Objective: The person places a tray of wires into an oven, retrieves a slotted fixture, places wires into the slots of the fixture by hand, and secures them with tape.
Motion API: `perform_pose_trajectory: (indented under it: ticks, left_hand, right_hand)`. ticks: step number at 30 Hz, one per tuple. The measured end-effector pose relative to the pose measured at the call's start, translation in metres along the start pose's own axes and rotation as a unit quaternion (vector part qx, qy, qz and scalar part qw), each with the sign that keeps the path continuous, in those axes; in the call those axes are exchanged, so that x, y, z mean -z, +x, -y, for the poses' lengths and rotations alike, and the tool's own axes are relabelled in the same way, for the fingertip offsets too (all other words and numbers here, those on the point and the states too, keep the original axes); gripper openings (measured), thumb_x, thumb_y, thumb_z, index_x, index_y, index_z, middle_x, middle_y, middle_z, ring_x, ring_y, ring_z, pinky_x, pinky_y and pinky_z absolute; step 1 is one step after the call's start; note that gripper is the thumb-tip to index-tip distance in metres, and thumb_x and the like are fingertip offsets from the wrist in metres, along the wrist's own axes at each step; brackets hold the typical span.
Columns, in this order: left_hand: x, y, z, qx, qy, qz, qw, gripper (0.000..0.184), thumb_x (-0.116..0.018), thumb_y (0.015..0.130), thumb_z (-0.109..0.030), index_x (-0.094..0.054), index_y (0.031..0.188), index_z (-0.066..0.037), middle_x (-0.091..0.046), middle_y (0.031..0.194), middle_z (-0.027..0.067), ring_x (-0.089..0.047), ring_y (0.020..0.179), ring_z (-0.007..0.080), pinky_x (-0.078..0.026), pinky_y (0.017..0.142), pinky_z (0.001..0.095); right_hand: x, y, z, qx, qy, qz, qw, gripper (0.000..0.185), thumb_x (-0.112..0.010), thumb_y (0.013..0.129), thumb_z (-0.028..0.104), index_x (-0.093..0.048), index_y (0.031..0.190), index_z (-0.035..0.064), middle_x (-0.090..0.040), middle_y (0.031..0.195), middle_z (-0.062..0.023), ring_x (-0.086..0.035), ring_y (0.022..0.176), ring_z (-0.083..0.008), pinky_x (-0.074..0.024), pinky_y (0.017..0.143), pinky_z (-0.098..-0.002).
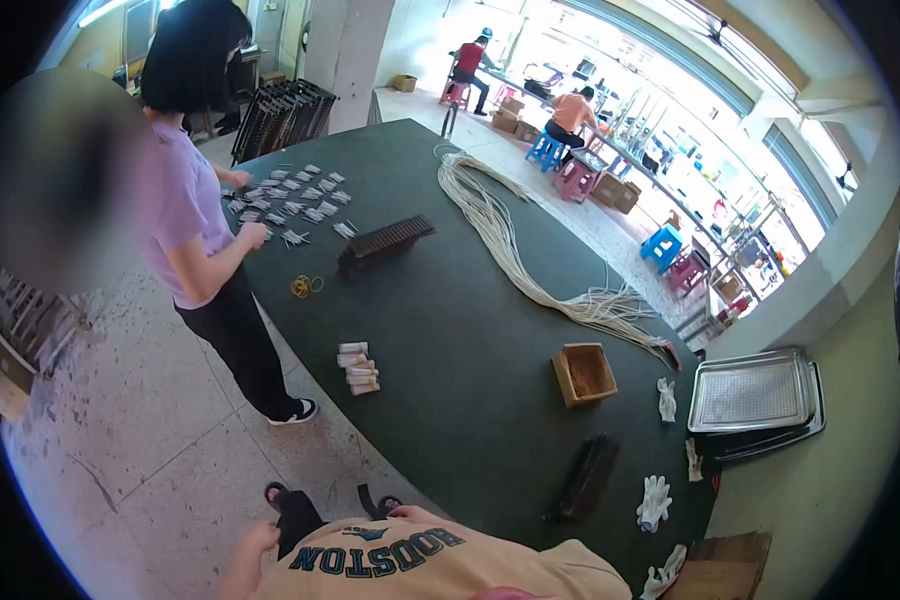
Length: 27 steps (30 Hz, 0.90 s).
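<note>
My left hand [261, 536] hangs low at the bottom left, beside my dark trousers and away from the table. Its fingers look curled in, with nothing visible in them. Part of my right hand [410, 514] shows at the near table edge, above my tan shirt [380, 565]; its fingers are mostly hidden. Nearest on the green table [450, 400] are a dark brush-like block [584, 478] and a bundle of pale rolls [358, 368]. An open box [584, 374] stands farther right.
At left, a co-worker in a purple top [185, 190] handles small grey bundles [295, 195]. A ridged block [390, 237], yellow bands [306, 287] and long pale cords [500, 240] lie beyond. White gloves [654, 503] and metal trays [750, 393] are right.
</note>
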<state>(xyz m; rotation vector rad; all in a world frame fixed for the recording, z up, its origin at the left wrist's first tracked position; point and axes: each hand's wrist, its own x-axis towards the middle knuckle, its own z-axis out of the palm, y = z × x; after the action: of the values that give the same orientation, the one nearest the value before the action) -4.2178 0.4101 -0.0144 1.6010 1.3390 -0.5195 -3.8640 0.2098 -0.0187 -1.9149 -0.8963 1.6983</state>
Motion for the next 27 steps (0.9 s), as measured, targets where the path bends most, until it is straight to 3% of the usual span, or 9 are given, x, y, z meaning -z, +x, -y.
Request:
perform_pose_trajectory:
  ticks: [8, 10, 11, 15, 17, 19, 24, 26, 27]
  left_hand:
    - [0.11, -0.008, 0.017, -0.011, -0.099, 0.103, 0.99, 0.046, -0.059, 0.088, -0.035, -0.06, 0.122, -0.004, -0.065, 0.114, 0.0137, -0.06, 0.108, 0.0228, -0.046, 0.091, 0.0356]
    - [0.162, 0.016, 0.028, -0.101, -0.035, 0.083, 0.991, 0.042, -0.057, 0.09, -0.033, -0.06, 0.12, -0.004, -0.066, 0.109, 0.0138, -0.06, 0.104, 0.0232, -0.046, 0.09, 0.0363]
    - [0.18, 0.025, 0.03, -0.196, 0.007, 0.08, 0.977, 0.037, -0.054, 0.092, -0.03, -0.061, 0.117, -0.004, -0.066, 0.104, 0.0139, -0.061, 0.099, 0.0236, -0.046, 0.088, 0.0369]
    - [0.228, 0.097, 0.008, -0.278, -0.098, 0.088, 0.952, 0.034, -0.055, 0.095, -0.026, -0.058, 0.12, -0.003, -0.065, 0.099, 0.0081, -0.06, 0.093, 0.0154, -0.047, 0.085, 0.0303]
    - [0.268, 0.099, -0.067, -0.323, -0.195, 0.173, 0.91, 0.032, -0.052, 0.096, -0.02, -0.055, 0.122, -0.002, -0.063, 0.109, 0.0066, -0.059, 0.1, 0.0151, -0.046, 0.089, 0.0304]
    - [0.291, 0.09, -0.155, -0.452, -0.178, 0.125, 0.865, 0.031, -0.05, 0.098, -0.018, -0.052, 0.125, -0.002, -0.062, 0.109, 0.0048, -0.058, 0.099, 0.0126, -0.046, 0.088, 0.0282]
    - [0.287, 0.11, -0.35, -0.435, -0.349, 0.13, 0.82, 0.03, -0.049, 0.098, -0.021, -0.055, 0.121, -0.002, -0.062, 0.106, 0.0041, -0.058, 0.094, 0.0126, -0.045, 0.084, 0.0263]
    - [0.285, 0.171, -0.415, -0.559, -0.229, -0.083, 0.793, 0.028, -0.05, 0.096, -0.022, -0.059, 0.114, -0.003, -0.062, 0.105, 0.0041, -0.057, 0.091, 0.0134, -0.045, 0.083, 0.0282]
    - [0.293, 0.21, -0.443, -0.641, -0.083, -0.221, 0.731, 0.024, -0.049, 0.094, -0.015, -0.061, 0.107, 0.001, -0.064, 0.097, 0.0185, -0.059, 0.092, 0.0356, -0.046, 0.086, 0.0431]
  right_hand:
    - [-0.054, 0.125, 0.078, -0.026, -0.089, 0.019, 0.996, 0.033, -0.059, 0.087, 0.027, -0.067, 0.111, 0.006, -0.066, 0.11, -0.0148, -0.061, 0.102, -0.0278, -0.0478, 0.086, -0.0374]
    - [-0.075, 0.17, 0.087, 0.218, -0.361, 0.043, 0.906, 0.03, -0.059, 0.086, 0.029, -0.068, 0.107, 0.0099, -0.069, 0.104, -0.0134, -0.064, 0.096, -0.0267, -0.0492, 0.086, -0.0383]
    - [-0.1, 0.179, 0.103, 0.027, -0.095, -0.036, 0.994, 0.03, -0.06, 0.081, 0.026, -0.069, 0.102, 0.0076, -0.069, 0.097, -0.0144, -0.064, 0.087, -0.032, -0.051, 0.077, -0.0406]
    - [-0.118, 0.15, 0.217, 0.15, -0.078, -0.044, 0.985, 0.035, -0.058, 0.087, 0.027, -0.065, 0.115, 0.0076, -0.069, 0.099, -0.0143, -0.066, 0.085, -0.0259, -0.0514, 0.08, -0.0383]
    - [-0.095, 0.129, 0.265, 0.095, 0.131, -0.036, 0.986, 0.034, -0.06, 0.088, 0.022, -0.065, 0.115, 0.0029, -0.069, 0.093, -0.0059, -0.062, 0.08, -0.0135, -0.0507, 0.077, -0.0325]
    - [-0.055, 0.113, 0.3, 0.152, 0.309, -0.097, 0.934, 0.021, -0.062, 0.086, 0.019, -0.069, 0.1, 0.0041, -0.066, 0.088, -0.0022, -0.059, 0.08, -0.0108, -0.0472, 0.075, -0.0278]
    - [0.092, 0.165, 0.324, 0.239, 0.598, -0.272, 0.714, 0.018, -0.061, 0.088, 0.022, -0.064, 0.097, 0.007, -0.066, 0.09, -0.0046, -0.063, 0.087, -0.0158, -0.0477, 0.078, -0.029]
    - [0.152, 0.193, 0.334, 0.254, 0.624, -0.312, 0.67, 0.018, -0.061, 0.088, 0.023, -0.065, 0.099, 0.009, -0.065, 0.088, -0.0056, -0.063, 0.086, -0.0168, -0.0477, 0.077, -0.0289]
    - [0.181, 0.201, 0.358, 0.229, 0.63, -0.349, 0.655, 0.017, -0.06, 0.089, 0.024, -0.065, 0.098, 0.0097, -0.065, 0.088, -0.0061, -0.063, 0.085, -0.0172, -0.0478, 0.076, -0.0294]
